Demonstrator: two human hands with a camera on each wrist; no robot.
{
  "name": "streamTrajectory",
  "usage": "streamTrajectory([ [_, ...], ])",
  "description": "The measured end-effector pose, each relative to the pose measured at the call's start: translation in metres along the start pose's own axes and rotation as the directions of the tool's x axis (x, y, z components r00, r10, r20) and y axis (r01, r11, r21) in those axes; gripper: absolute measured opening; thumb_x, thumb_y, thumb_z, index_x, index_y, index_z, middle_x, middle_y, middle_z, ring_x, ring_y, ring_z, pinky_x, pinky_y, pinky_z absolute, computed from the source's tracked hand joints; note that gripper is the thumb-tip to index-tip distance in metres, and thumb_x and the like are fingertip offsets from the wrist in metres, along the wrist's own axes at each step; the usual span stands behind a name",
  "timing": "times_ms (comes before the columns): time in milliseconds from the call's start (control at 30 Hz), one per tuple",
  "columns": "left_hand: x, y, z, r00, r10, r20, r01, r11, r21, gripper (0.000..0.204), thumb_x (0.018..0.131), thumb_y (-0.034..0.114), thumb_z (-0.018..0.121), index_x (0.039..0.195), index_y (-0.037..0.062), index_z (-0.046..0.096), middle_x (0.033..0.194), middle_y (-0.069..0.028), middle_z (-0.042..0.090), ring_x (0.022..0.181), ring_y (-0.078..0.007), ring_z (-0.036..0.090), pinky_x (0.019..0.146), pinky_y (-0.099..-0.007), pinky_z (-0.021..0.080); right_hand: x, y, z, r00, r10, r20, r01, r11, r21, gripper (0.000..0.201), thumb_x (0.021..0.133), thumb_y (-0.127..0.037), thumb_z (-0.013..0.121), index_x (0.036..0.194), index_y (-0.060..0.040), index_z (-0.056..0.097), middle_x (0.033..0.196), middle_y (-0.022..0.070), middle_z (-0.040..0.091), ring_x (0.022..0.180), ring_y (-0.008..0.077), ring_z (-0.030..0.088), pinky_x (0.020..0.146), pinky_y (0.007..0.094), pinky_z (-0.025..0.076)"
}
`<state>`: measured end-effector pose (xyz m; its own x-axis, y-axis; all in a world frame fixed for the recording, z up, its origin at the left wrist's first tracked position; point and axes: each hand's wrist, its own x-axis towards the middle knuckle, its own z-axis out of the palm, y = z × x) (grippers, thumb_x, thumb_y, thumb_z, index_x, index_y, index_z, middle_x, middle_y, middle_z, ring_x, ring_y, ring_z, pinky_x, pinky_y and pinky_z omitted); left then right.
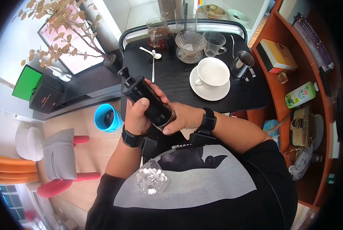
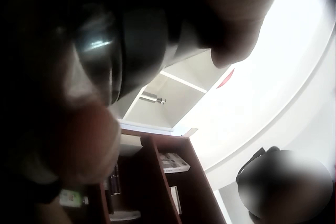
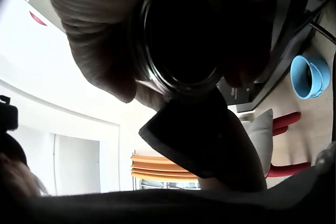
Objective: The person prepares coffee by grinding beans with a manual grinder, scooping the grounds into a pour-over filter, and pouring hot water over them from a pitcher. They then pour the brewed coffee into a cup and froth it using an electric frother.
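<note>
A black handheld espresso maker (image 1: 146, 100) with a knobbed plunger top is held tilted above my lap, its knob toward the far left. My left hand (image 1: 136, 117) grips the body from the left, thumb lying along its upper side. At the lower end my right hand (image 1: 185, 117) is wrapped around the base. The right wrist view shows the shiny round rim (image 3: 157, 71) of that end between dark fingers. On the black table (image 1: 171, 86) ahead, a white cup (image 1: 213, 71) rests on a saucer (image 1: 211, 94).
A glass dripper (image 1: 189, 42), glass mug (image 1: 213, 42), glass server (image 1: 156, 34) with brown liquid and metal pitcher (image 1: 242, 63) stand on the table. A white spoon (image 1: 153, 55) lies at left. Wooden shelves (image 1: 271, 86) border the right; a blue bucket (image 1: 102, 119) stands on the floor.
</note>
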<state>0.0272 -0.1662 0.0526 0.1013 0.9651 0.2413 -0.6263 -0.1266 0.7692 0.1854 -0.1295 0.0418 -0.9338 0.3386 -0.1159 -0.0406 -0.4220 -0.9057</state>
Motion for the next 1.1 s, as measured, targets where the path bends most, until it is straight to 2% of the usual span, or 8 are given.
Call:
streamTrajectory([
  [267, -0.003, 0.008, 0.022, 0.987, 0.09, -0.132, -0.076, 0.991, 0.108, 0.043, 0.072, 0.023, 0.065, 0.103, 0.0016, 0.046, 0.086, -0.0118, 0.056, 0.077, -0.021, 0.059, 0.07, -0.0322, 0.05, 0.001, 0.002, 0.008, 0.985, -0.121, -0.125, 0.088, 0.967, -0.241, 0.061, 0.061, -0.015, 0.074, 0.112, 0.0009, 0.045, 0.095, 0.0066, 0.057, 0.088, 0.0156, 0.054, 0.08, 0.0276, 0.044],
  [367, -0.004, 0.007, 0.024, 0.97, 0.16, -0.181, -0.091, 0.936, 0.341, 0.035, 0.072, 0.022, 0.065, 0.096, -0.0005, 0.051, 0.084, -0.0108, 0.058, 0.076, -0.0186, 0.06, 0.07, -0.0298, 0.05, 0.006, 0.002, 0.009, 0.924, -0.284, -0.257, 0.162, 0.898, -0.41, 0.064, 0.06, -0.019, 0.074, 0.112, 0.0029, 0.044, 0.096, 0.0099, 0.057, 0.09, 0.0165, 0.055, 0.082, 0.0294, 0.043],
  [567, -0.002, -0.003, 0.012, 0.943, 0.203, -0.264, -0.069, 0.896, 0.439, 0.039, 0.073, 0.024, 0.068, 0.098, -0.0004, 0.052, 0.089, -0.0108, 0.059, 0.081, -0.0187, 0.06, 0.075, -0.0306, 0.049, 0.005, -0.001, 0.002, 0.933, -0.196, -0.303, 0.013, 0.857, -0.515, 0.074, 0.06, -0.017, 0.076, 0.12, 0.0033, 0.039, 0.11, 0.0116, 0.053, 0.104, 0.0167, 0.05, 0.093, 0.0303, 0.038],
  [633, -0.003, 0.002, 0.001, 0.996, 0.079, -0.035, -0.065, 0.953, 0.297, 0.055, 0.073, 0.025, 0.068, 0.116, 0.0004, 0.044, 0.105, -0.0152, 0.056, 0.096, -0.0238, 0.058, 0.083, -0.0351, 0.048, 0.003, -0.002, -0.003, 0.958, -0.154, -0.242, 0.032, 0.897, -0.441, 0.074, 0.06, -0.017, 0.076, 0.121, 0.0022, 0.039, 0.109, 0.0107, 0.053, 0.105, 0.0164, 0.049, 0.093, 0.0307, 0.037],
  [800, -0.001, 0.031, 0.005, 0.988, -0.051, 0.143, 0.048, 0.999, 0.022, 0.081, 0.072, 0.023, 0.069, 0.136, 0.0031, 0.024, 0.123, -0.02, 0.046, 0.113, -0.0318, 0.049, 0.091, -0.0414, 0.044, -0.001, -0.004, -0.007, 0.983, -0.181, -0.024, 0.167, 0.944, -0.283, 0.067, 0.059, -0.02, 0.075, 0.114, 0.0011, 0.043, 0.097, 0.0096, 0.057, 0.089, 0.017, 0.055, 0.081, 0.0294, 0.044],
  [933, -0.004, 0.037, 0.001, 0.98, -0.131, 0.15, 0.083, 0.953, 0.292, 0.084, 0.067, 0.022, 0.076, 0.133, 0.0027, 0.028, 0.117, -0.0164, 0.049, 0.108, -0.0263, 0.052, 0.088, -0.0372, 0.045, 0.0, 0.001, -0.008, 0.994, -0.106, -0.015, 0.098, 0.958, -0.268, 0.066, 0.059, -0.019, 0.076, 0.114, 0.0005, 0.044, 0.095, 0.0094, 0.057, 0.089, 0.0161, 0.055, 0.081, 0.0296, 0.044],
  [1000, -0.005, 0.036, 0.0, 1.0, -0.003, -0.026, 0.019, 0.769, 0.639, 0.091, 0.06, 0.037, 0.08, 0.129, 0.0009, 0.032, 0.109, -0.0141, 0.053, 0.103, -0.0277, 0.055, 0.085, -0.0371, 0.047, 0.006, 0.008, -0.01, 0.98, -0.177, -0.094, 0.13, 0.917, -0.376, 0.066, 0.058, -0.019, 0.077, 0.113, -0.0001, 0.044, 0.095, 0.0091, 0.057, 0.089, 0.0157, 0.056, 0.081, 0.03, 0.045],
  [1100, -0.009, 0.026, -0.002, 0.992, -0.018, -0.128, 0.093, 0.784, 0.614, 0.087, 0.063, 0.039, 0.077, 0.128, 0.0014, 0.033, 0.112, -0.0159, 0.051, 0.105, -0.0273, 0.054, 0.088, -0.0373, 0.045, 0.005, 0.001, -0.008, 0.985, -0.139, -0.107, 0.089, 0.922, -0.378, 0.065, 0.058, -0.018, 0.077, 0.112, -0.0001, 0.045, 0.096, 0.0091, 0.057, 0.09, 0.0162, 0.055, 0.083, 0.0298, 0.044],
])
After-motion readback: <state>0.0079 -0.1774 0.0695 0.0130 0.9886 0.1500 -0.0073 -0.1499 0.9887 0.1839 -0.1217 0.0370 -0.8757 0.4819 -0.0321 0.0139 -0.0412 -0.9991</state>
